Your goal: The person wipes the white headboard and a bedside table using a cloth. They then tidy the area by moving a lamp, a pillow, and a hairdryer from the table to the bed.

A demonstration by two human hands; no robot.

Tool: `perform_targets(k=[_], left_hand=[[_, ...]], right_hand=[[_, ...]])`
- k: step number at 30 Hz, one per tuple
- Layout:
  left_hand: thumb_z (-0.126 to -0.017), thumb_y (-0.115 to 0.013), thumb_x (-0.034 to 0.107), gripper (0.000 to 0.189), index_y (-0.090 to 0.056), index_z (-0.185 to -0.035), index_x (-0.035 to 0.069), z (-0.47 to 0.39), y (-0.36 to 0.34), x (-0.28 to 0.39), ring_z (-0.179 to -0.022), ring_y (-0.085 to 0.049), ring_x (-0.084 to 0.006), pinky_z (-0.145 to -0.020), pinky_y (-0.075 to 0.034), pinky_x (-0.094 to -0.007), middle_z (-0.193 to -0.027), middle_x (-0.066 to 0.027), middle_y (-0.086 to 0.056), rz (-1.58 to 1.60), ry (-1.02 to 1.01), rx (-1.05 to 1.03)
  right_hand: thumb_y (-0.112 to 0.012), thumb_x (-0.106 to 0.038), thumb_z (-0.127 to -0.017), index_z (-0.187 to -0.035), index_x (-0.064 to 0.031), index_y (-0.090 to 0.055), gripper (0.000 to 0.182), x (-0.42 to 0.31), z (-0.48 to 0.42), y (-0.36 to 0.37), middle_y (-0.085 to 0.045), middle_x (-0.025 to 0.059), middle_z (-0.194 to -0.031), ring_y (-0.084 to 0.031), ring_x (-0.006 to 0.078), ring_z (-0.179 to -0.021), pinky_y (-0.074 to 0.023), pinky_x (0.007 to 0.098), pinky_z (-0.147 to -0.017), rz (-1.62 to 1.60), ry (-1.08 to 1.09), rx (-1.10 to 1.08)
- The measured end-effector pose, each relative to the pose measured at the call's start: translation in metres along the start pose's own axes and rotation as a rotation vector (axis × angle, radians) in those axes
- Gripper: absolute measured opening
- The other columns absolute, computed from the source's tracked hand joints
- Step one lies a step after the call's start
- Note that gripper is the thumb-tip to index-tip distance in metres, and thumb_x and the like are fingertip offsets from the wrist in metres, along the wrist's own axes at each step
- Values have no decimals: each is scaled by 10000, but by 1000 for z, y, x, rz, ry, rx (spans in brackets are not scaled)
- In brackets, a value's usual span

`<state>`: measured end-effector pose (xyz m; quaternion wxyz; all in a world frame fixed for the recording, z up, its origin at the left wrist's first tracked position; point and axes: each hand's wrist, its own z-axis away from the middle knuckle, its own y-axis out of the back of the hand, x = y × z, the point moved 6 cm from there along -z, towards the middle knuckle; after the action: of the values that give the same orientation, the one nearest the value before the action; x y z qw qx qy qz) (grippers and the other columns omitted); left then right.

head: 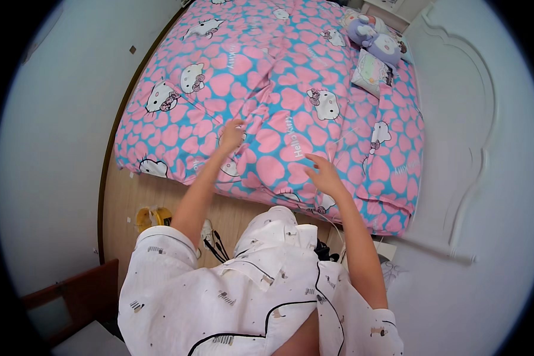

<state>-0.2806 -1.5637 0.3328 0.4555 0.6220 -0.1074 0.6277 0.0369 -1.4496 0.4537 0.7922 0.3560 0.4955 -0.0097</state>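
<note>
A pink and blue quilt (271, 167) printed with hearts and white cartoon cats covers the bed in front of me. My left hand (232, 135) is over the middle of the quilt, its fingers bent beside some gathered folds; whether cloth is pinched in them cannot be told. Lower and to the right, my right hand (325, 175) has thumb and forefinger apart, with nothing visible between them. It is over or lightly touching the quilt near the bed's near side. Creases run up the quilt from near my left hand.
Purple plush toys (382, 48) and a small printed cushion (370, 71) rest by the white headboard (454, 111) on the right. A wall borders the bed's left. On the wood floor are a yellow round object (160, 216) and a white shoe (207, 230). A white cable (331, 221) hangs near my right forearm.
</note>
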Motion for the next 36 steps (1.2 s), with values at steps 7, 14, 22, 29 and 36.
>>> perform_targets(k=[7, 14, 22, 29, 36], left_hand=[[-888, -587, 74, 235, -678, -1095, 11, 74, -239, 189, -995, -657, -247, -871, -526, -343, -1091, -139, -683, 72, -442, -569], [-916, -589, 76, 218, -669, -1098, -13, 245, -398, 280, -954, -648, -167, -837, -520, -300, -1054, -93, -694, 125, -603, -1201], [-954, -585, 114, 195, -660, -1096, 2, 490, -446, 248, -876, -614, -87, -764, -490, -246, -953, -21, -678, -158, -615, -1900], [-954, -596, 116, 207, -647, -1112, -9, 613, -451, 202, -897, -632, -104, -823, -500, -255, -1007, -44, -680, -474, -554, -2164], [-971, -570, 108, 204, -647, -1121, -5, 656, -477, 187, -892, -658, -137, -792, -516, -268, -1009, -53, -692, -455, -300, -2106]], right_hand=[[-659, -185, -886, -1306, -21, -580, 457, 101, 105, 63, -626, 173, -1283, -648, 276, -1112, -521, 368, -935, -182, -251, 417], [-650, -183, -914, -1297, 19, -576, 440, 170, 290, 57, -644, 166, -1254, -631, 249, -1132, -511, 348, -943, -351, -562, 961], [-670, -232, -891, -1264, -14, -600, 438, 178, 543, -63, -683, 150, -1119, -653, 236, -1024, -509, 347, -897, -534, -1091, 1710], [-741, -323, -803, -1311, 50, -511, 671, 217, 728, -179, -622, 232, -1206, -600, 357, -1126, -463, 413, -969, -404, -1597, 2033], [-798, -450, -716, -1342, 94, -440, 903, 314, 826, -183, -573, 310, -1250, -557, 395, -1204, -449, 420, -996, -178, -1968, 2018]])
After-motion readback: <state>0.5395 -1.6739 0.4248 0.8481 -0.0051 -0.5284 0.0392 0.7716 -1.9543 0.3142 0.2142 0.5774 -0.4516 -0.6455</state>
